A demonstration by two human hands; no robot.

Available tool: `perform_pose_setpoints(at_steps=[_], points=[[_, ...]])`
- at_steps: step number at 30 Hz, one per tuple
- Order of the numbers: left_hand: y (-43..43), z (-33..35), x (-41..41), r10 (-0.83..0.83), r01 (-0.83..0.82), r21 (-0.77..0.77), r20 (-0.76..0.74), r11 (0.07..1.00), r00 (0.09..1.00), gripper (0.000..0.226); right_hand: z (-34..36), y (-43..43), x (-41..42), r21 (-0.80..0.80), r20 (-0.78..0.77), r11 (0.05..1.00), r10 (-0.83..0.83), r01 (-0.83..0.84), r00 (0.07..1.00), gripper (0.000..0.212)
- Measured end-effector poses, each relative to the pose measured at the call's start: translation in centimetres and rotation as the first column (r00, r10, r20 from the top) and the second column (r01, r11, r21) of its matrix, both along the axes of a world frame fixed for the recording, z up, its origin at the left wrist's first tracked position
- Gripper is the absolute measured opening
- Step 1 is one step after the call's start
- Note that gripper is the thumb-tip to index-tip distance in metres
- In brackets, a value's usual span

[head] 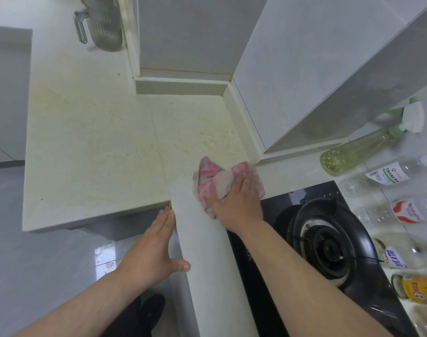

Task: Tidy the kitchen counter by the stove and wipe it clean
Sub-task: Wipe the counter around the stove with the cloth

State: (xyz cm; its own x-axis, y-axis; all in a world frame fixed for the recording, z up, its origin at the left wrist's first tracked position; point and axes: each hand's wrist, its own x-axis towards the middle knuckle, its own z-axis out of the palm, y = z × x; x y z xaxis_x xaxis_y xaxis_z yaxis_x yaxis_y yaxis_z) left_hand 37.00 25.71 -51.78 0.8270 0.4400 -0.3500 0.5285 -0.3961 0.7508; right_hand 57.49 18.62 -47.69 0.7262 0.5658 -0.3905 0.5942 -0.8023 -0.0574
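Surface, cream and stained, fills the left half. Black stove is set into it at the right, with a row of bottles along the wall behind. Left hand lies flat against the front edge, fingers straight, holding nothing. Right hand presses flat, fingers extended, on the pink cloth, which lies on the surface just beside the stove's corner.
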Motion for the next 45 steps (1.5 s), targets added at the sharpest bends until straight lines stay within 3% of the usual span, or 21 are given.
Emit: perform_pose_setpoints(at_steps=[4, 9, 18, 23, 26, 28, 31, 36, 40, 45], points=[[0.0, -0.5, -0.1, 0.01, -0.01, -0.029, 0.016, 1.0, 1.0, 0.131, -0.1, 0.7, -2.5, 0.011, -0.017, 0.998, 0.058, -0.057, 0.998, 0.109], [0.2, -1.3, -0.3, -0.004, 0.006, -0.035, 0.047, 0.999, 0.999, 0.134, 0.0, 0.6, -1.8, 0.053, -0.088, 0.998, -0.019, 0.024, 0.996, 0.12], [1.1, -0.2, -0.2, -0.061, 0.057, 0.081, 0.048, 0.995, 0.997, 0.133, 0.1, 4.3, 1.8, -0.002, -0.124, 0.999, 0.053, -0.054, 0.991, 0.117], [1.1, 1.3, 0.1, -0.126, 0.133, 0.31, -0.043, 0.941, 0.991, 0.11, 1.1, 8.0, 4.9, -0.023, -0.175, 0.99, 0.134, -0.14, 0.975, 0.114], [1.2, 2.6, 2.7, -0.183, 0.176, 0.425, -0.025, 0.888, 0.983, 0.103, 1.9, 9.9, 6.8, -0.007, -0.21, 0.98, 0.193, -0.199, 0.958, 0.111], [1.1, 3.4, 4.8, -0.23, 0.206, 0.412, 0.009, 0.888, 0.973, 0.105, 2.5, 10.5, 7.4, -0.004, -0.228, 0.973, 0.223, -0.23, 0.948, 0.109], [1.1, 3.4, 7.1, -0.251, 0.252, 0.404, -0.056, 0.88, 0.966, 0.106, 3.3, 10.2, 8.1, -0.001, -0.228, 0.965, 0.255, -0.262, 0.94, 0.103], [1.5, 2.7, 8.3, -0.239, 0.263, 0.421, -0.11, 0.868, 0.965, 0.111, 2.3, 9.0, 8.1, 0.031, -0.125, 0.967, 0.254, -0.252, 0.959, 0.088], [1.4, 2.8, 8.5, -0.229, 0.259, 0.412, -0.121, 0.874, 0.966, 0.11, 1.8, 9.0, 7.4, -0.011, -0.146, 0.972, 0.229, -0.233, 0.962, 0.101], [1.4, 3.0, 8.5, -0.229, 0.266, 0.37, -0.142, 0.89, 0.963, 0.108, 1.4, 9.8, 8.5, 0.023, -0.14, 0.969, 0.246, -0.246, 0.959, 0.1]])
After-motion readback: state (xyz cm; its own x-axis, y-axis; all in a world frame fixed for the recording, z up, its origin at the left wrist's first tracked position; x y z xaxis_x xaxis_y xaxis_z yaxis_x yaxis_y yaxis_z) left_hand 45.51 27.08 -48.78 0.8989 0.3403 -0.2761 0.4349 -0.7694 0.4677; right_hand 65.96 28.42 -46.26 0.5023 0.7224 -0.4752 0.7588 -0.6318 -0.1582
